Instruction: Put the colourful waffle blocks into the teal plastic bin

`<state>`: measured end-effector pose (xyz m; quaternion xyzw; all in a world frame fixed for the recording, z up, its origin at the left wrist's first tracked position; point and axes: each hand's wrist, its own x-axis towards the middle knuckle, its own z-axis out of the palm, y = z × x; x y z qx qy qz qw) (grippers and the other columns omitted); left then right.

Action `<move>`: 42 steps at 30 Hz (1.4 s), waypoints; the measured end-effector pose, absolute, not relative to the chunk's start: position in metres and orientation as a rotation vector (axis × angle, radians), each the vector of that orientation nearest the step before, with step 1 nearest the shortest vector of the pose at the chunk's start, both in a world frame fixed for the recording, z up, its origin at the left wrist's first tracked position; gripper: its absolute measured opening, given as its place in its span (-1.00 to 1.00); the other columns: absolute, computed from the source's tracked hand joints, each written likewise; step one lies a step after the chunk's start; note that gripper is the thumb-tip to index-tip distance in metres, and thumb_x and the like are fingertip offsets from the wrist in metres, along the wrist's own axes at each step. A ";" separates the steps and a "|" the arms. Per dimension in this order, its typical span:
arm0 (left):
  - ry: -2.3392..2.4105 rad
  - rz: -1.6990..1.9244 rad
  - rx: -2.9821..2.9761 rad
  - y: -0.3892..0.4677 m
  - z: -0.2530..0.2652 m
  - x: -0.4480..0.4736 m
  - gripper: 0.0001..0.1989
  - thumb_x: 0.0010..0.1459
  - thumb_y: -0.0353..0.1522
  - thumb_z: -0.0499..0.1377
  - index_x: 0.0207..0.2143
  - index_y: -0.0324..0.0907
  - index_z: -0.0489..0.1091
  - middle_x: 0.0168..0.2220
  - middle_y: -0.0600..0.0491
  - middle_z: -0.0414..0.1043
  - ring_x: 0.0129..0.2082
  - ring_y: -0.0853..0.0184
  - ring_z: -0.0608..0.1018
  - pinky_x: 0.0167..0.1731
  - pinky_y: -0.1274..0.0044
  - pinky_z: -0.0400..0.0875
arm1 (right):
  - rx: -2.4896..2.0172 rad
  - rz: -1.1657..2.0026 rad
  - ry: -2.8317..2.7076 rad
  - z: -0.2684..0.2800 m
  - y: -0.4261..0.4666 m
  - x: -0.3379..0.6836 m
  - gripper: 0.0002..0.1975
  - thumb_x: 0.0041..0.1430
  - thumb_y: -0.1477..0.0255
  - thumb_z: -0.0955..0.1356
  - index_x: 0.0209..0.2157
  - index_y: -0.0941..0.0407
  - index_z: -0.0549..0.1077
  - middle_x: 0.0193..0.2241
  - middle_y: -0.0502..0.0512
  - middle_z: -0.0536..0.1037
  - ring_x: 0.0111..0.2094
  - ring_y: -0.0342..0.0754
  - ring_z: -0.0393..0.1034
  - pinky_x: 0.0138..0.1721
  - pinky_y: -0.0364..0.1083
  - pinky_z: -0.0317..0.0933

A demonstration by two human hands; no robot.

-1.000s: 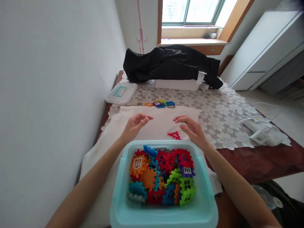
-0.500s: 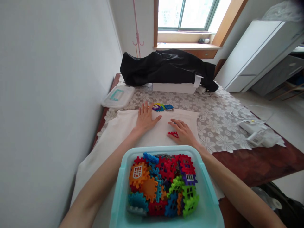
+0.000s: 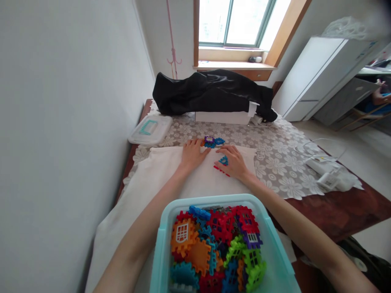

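Observation:
My left hand point(image 3: 193, 154) rests flat on the white cloth point(image 3: 159, 175), its fingers stretched out towards a cluster of interlocking toothed plastic building pieces point(image 3: 210, 141) in purple, blue and orange. Its fingertips reach the near left side of that cluster; contact is unclear. To the right, my right hand point(image 3: 234, 161) lies palm down and slightly curved, thumb apart from the fingers. A blue building piece point(image 3: 224, 160) shows in the gap between them. Just below the thumb, a red building piece point(image 3: 222, 171) is partly covered by the hand.
Nearest me stands a light turquoise bin point(image 3: 163, 232) filled with mixed coloured building pieces. A clear lid point(image 3: 150, 129) lies at the left by the wall. Black fabric point(image 3: 214, 91) covers a white box at the back. Cables and a white device point(image 3: 331, 173) lie right.
My right hand has shifted slightly, so more of the blue piece shows and the red piece appears lower. The left hand stays flat near the cluster. The whole view has moved a little.

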<state>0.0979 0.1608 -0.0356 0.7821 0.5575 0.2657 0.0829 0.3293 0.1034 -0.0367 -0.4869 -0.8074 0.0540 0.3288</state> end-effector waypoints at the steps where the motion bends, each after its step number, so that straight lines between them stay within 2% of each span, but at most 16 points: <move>1: 1.647 0.795 2.341 0.160 -0.036 0.097 -0.48 0.47 -0.06 0.20 0.32 -0.13 0.48 0.30 -0.26 0.59 0.34 -0.23 0.50 0.34 -0.02 0.37 | -1.322 0.123 -2.042 -0.033 0.114 0.327 -0.54 0.40 0.10 0.42 0.20 0.03 0.60 0.20 0.30 0.58 0.25 0.31 0.44 0.37 0.32 0.37; 3: 1.674 0.792 2.324 0.159 -0.037 0.098 -0.44 0.48 -0.08 0.18 0.38 -0.16 0.43 0.41 -0.30 0.49 0.37 -0.25 0.48 0.35 -0.04 0.36 | -1.480 0.117 -1.928 -0.026 0.138 0.320 -0.40 0.41 0.06 0.42 0.35 0.03 0.50 0.33 0.32 0.51 0.40 0.38 0.33 0.46 0.39 0.25; 5: 1.732 0.764 2.307 0.159 -0.036 0.100 -0.37 0.46 -0.11 0.18 0.45 -0.22 0.37 0.49 -0.36 0.37 0.40 -0.31 0.45 0.36 -0.10 0.32 | -1.687 0.207 -1.912 -0.020 0.161 0.310 -0.30 0.39 0.01 0.45 0.43 0.00 0.44 0.41 0.32 0.46 0.49 0.50 0.21 0.45 0.49 0.20; 6: 1.753 0.742 2.309 0.159 -0.035 0.101 -0.36 0.46 -0.13 0.17 0.46 -0.25 0.35 0.50 -0.38 0.37 0.41 -0.33 0.44 0.36 -0.12 0.31 | -1.766 0.271 -1.947 -0.018 0.170 0.305 -0.29 0.40 -0.01 0.45 0.45 -0.01 0.44 0.41 0.33 0.47 0.49 0.55 0.21 0.43 0.51 0.20; 8: 1.762 0.701 2.320 0.161 -0.033 0.103 -0.38 0.45 -0.20 0.13 0.45 -0.28 0.36 0.40 -0.38 0.49 0.39 -0.32 0.47 0.35 -0.12 0.32 | -1.810 0.354 -2.078 -0.017 0.185 0.296 -0.30 0.43 0.02 0.45 0.45 0.04 0.45 0.38 0.37 0.52 0.43 0.56 0.31 0.40 0.50 0.24; 12: 1.690 0.699 2.311 0.164 -0.032 0.103 -0.40 0.42 -0.34 0.08 0.46 -0.26 0.36 0.21 -0.31 0.66 0.29 -0.27 0.55 0.30 -0.08 0.40 | -1.642 0.435 -2.160 -0.020 0.198 0.284 -0.54 0.41 0.23 0.48 0.24 0.13 0.64 0.18 0.37 0.68 0.23 0.38 0.55 0.36 0.31 0.36; 16: 1.529 0.774 2.284 0.165 -0.034 0.104 -0.33 0.33 -0.45 0.11 0.47 -0.21 0.34 0.26 -0.22 0.64 0.29 -0.19 0.57 0.36 -0.01 0.41 | -1.478 0.683 -1.930 -0.023 0.204 0.277 -0.73 0.27 0.45 0.52 -0.01 0.15 0.72 0.03 0.29 0.75 0.08 0.22 0.64 0.25 0.17 0.46; 20: 1.459 0.860 2.225 0.167 -0.037 0.106 -0.21 0.21 -0.49 0.20 0.51 -0.23 0.27 0.35 -0.17 0.57 0.33 -0.14 0.55 0.42 0.05 0.41 | -1.311 1.052 -1.552 -0.022 0.207 0.272 -0.83 0.16 0.51 0.53 -0.18 0.15 0.67 -0.09 0.19 0.75 -0.06 0.07 0.64 0.16 0.07 0.50; 24: 1.412 1.030 2.111 0.169 -0.036 0.110 -0.20 0.13 -0.49 0.27 0.45 -0.10 0.33 0.38 -0.12 0.54 0.37 -0.12 0.53 0.45 0.02 0.37 | -1.183 1.300 -1.176 -0.015 0.203 0.265 -0.84 0.20 0.44 0.52 -0.17 0.10 0.60 -0.20 0.07 0.71 -0.18 -0.01 0.62 0.06 0.03 0.55; 26: 1.388 1.090 2.069 0.168 -0.032 0.112 -0.27 0.14 -0.47 0.28 0.39 -0.11 0.38 0.36 -0.15 0.55 0.35 -0.11 0.55 0.45 0.01 0.37 | -1.113 1.308 -1.128 -0.010 0.198 0.262 -0.75 0.20 0.38 0.54 -0.09 0.09 0.58 -0.12 0.08 0.71 -0.12 0.00 0.62 0.07 0.01 0.56; 30: 1.327 1.155 2.068 0.156 -0.018 0.109 -0.40 0.21 -0.48 0.19 0.31 -0.17 0.46 0.29 -0.17 0.61 0.30 -0.07 0.59 0.41 0.08 0.42 | -1.000 1.140 -1.312 0.000 0.176 0.258 -0.52 0.21 0.26 0.55 0.10 0.14 0.51 0.15 0.22 0.65 0.14 0.07 0.57 0.24 0.01 0.49; 34: 1.329 1.094 2.229 0.127 -0.010 0.093 -0.29 0.13 -0.53 0.17 0.36 -0.21 0.45 0.40 -0.17 0.52 0.42 -0.05 0.49 0.51 0.09 0.30 | -1.026 0.883 -1.657 -0.002 0.140 0.267 -0.41 0.40 0.00 0.43 0.23 0.12 0.46 0.24 0.29 0.60 0.27 0.14 0.50 0.39 0.08 0.37; 36: 1.332 0.937 2.329 0.110 -0.013 0.083 -0.20 0.07 -0.52 0.20 0.42 -0.23 0.42 0.46 -0.18 0.46 0.47 -0.05 0.44 0.54 0.09 0.26 | -1.095 0.749 -1.866 -0.009 0.118 0.278 -0.38 0.47 -0.05 0.35 0.31 0.10 0.45 0.33 0.30 0.56 0.35 0.19 0.44 0.48 0.16 0.27; 39: 1.322 0.757 2.342 0.088 -0.021 0.070 -0.06 -0.02 -0.51 0.23 0.49 -0.25 0.34 0.53 -0.19 0.36 0.55 -0.06 0.34 0.60 0.07 0.17 | -1.327 0.564 -2.102 -0.026 0.090 0.299 -0.31 0.52 -0.01 0.31 0.49 0.05 0.34 0.55 0.30 0.32 0.58 0.30 0.15 0.61 0.37 -0.02; 42: 1.229 0.692 2.282 0.077 -0.027 0.061 0.01 -0.03 -0.48 0.22 0.56 -0.26 0.25 0.59 -0.19 0.26 0.64 -0.04 0.21 0.67 0.07 0.02 | -1.558 0.515 -2.223 -0.041 0.072 0.316 -0.21 0.51 -0.02 0.34 0.57 0.06 0.25 0.65 0.28 0.10 0.68 0.37 -0.12 0.64 0.48 -0.21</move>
